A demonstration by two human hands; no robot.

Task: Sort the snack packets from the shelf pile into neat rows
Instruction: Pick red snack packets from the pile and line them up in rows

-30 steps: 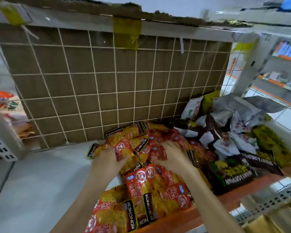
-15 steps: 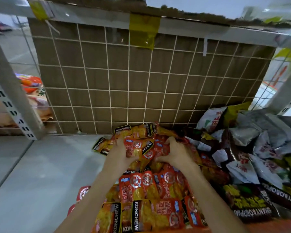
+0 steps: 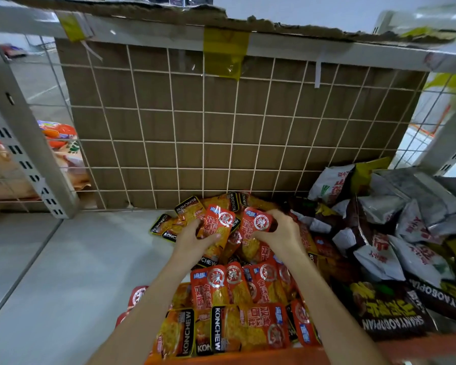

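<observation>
A pile of small red and orange snack packets marked KONCHEW covers the middle of the shelf. My left hand grips one red packet lifted above the pile. Beside it, my right hand grips another red packet. The two raised packets stand side by side, faces toward me. More orange packets lie behind them against the back grid.
A heap of grey-white bags and dark bags fills the right side. A wire grid backed by cardboard closes the rear. Bare grey shelf surface lies to the left, past a perforated upright post.
Both hands have risen from pressing into the pile and now each holds up a red packet. The view has shifted right and closer to the shelf.
</observation>
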